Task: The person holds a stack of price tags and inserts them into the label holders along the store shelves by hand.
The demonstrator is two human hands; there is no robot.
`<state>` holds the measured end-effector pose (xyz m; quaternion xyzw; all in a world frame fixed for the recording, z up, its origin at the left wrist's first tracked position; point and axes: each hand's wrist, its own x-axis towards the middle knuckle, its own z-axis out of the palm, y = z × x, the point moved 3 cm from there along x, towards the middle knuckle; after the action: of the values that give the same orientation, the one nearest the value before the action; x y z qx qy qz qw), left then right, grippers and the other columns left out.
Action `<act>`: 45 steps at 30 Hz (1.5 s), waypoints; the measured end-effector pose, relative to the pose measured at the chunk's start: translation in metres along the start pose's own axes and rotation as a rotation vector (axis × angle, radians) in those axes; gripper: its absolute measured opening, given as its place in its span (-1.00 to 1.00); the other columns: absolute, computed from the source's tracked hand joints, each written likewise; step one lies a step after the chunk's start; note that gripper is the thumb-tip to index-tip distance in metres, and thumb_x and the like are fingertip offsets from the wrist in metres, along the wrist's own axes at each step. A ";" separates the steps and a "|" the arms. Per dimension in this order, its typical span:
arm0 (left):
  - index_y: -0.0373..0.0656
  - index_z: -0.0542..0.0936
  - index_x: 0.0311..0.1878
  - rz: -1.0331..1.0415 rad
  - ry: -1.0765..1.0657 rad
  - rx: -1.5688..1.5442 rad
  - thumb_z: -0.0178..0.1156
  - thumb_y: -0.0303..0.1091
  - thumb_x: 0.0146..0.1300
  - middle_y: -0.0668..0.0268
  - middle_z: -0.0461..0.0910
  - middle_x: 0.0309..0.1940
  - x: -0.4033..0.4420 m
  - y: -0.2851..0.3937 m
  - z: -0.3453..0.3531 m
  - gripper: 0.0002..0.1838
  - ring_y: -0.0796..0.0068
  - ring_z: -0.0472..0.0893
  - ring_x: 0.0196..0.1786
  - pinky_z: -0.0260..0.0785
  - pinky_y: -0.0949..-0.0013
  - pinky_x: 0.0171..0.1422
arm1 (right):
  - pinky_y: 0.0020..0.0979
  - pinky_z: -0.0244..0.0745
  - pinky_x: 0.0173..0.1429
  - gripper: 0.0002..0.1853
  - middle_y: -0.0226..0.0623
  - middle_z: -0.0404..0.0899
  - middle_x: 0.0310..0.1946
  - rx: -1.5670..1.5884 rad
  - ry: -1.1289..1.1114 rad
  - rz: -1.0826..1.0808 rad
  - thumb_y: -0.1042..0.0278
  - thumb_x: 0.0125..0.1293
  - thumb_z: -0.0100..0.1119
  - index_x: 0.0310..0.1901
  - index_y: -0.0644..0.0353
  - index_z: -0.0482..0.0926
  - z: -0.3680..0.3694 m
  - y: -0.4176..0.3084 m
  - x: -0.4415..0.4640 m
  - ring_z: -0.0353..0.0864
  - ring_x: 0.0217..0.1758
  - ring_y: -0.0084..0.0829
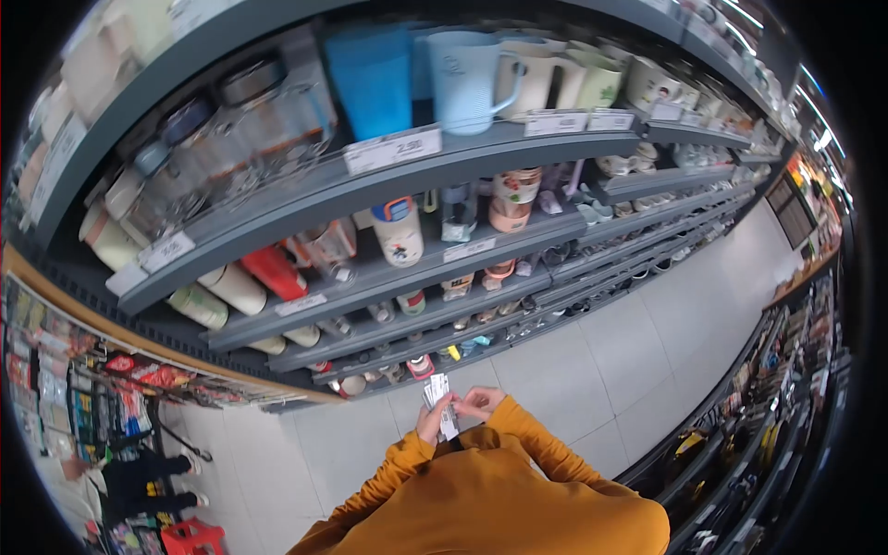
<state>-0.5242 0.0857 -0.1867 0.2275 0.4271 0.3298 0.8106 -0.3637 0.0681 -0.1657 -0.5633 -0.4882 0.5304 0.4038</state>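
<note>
Low in front of my body, my left hand is closed around a small stack of white price labels. The labels fan out slightly above and below the fingers, and dark print shows on them. Close beside it on the right, my right hand has its fingers bent together near the edge of the labels. Whatever lies between those fingertips is too small to tell. Both hands are in front of the lowest shelves, above the tiled floor.
Shelves ahead carry a blue pitcher, a light blue jug, mugs, glass jars and bottles. A price tag sits on a shelf edge. At lower left are a person and a red stool. Another rack stands right.
</note>
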 end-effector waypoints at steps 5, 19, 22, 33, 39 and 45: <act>-0.24 0.42 0.01 -0.177 -0.289 -0.146 0.12 -0.33 0.30 0.18 0.57 -0.18 -0.011 -0.010 0.053 -0.72 0.33 0.63 -0.18 0.52 0.34 -0.06 | -0.48 0.55 -0.21 -0.49 -0.28 0.53 0.01 0.181 0.081 -0.304 0.25 0.29 0.23 0.23 0.08 0.30 -0.037 0.004 0.018 0.55 -0.22 -0.62; -0.07 0.24 0.32 -0.258 -0.440 -0.171 0.10 -0.32 0.33 0.31 0.49 -0.35 0.004 -0.145 0.244 -0.49 0.42 0.56 -0.31 0.48 0.34 -0.15 | -0.36 0.47 0.07 -0.77 -0.22 0.60 -0.10 -0.454 -0.227 -0.423 0.28 0.33 0.10 -0.10 0.23 0.59 -0.271 -0.113 -0.045 0.59 -0.05 -0.36; 0.05 0.10 0.42 -0.272 -0.554 -0.091 0.08 -0.35 0.36 0.36 0.40 -0.40 -0.007 -0.181 0.281 -0.39 0.52 0.45 -0.40 0.40 0.39 -0.24 | -0.39 0.51 -0.07 -0.78 -0.14 0.57 -0.09 -0.452 0.098 -0.798 0.44 0.25 0.18 -0.09 0.30 0.54 -0.328 -0.224 -0.008 0.61 -0.15 -0.31; 0.09 0.13 0.40 -0.130 -0.351 -0.195 -0.08 -0.08 0.45 0.34 0.33 -0.41 0.002 -0.142 0.332 -0.49 0.57 0.33 -0.50 0.26 0.49 -0.38 | -0.42 0.55 -0.31 -0.72 -0.20 0.63 -0.28 -0.852 0.364 -0.688 0.17 0.24 0.23 -0.15 0.19 0.62 -0.380 -0.379 0.112 0.62 -0.49 -0.44; 0.03 0.19 0.36 0.062 -0.381 -0.337 -0.08 -0.15 0.45 0.36 0.30 -0.46 0.037 -0.089 0.312 -0.54 0.60 0.28 -0.52 0.21 0.51 -0.41 | -0.56 0.40 -0.54 -0.81 -0.29 0.64 -0.41 -0.460 0.157 -0.695 0.30 0.22 0.28 -0.24 0.24 0.63 -0.395 -0.392 0.108 0.53 -0.63 -0.61; 0.01 0.13 0.39 0.456 -0.320 -0.345 -0.06 -0.23 0.44 0.36 0.31 -0.41 0.043 -0.017 0.333 -0.50 0.66 0.27 -0.47 0.18 0.57 -0.41 | -0.56 0.46 -0.39 -0.79 -0.31 0.62 -0.42 -0.176 0.157 -0.813 0.30 0.23 0.28 -0.29 0.31 0.62 -0.397 -0.302 0.034 0.53 -0.47 -0.66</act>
<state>-0.2196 0.0770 -0.0437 0.2253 0.1700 0.5303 0.7995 -0.0078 0.1861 0.1650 -0.3959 -0.6819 0.2399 0.5664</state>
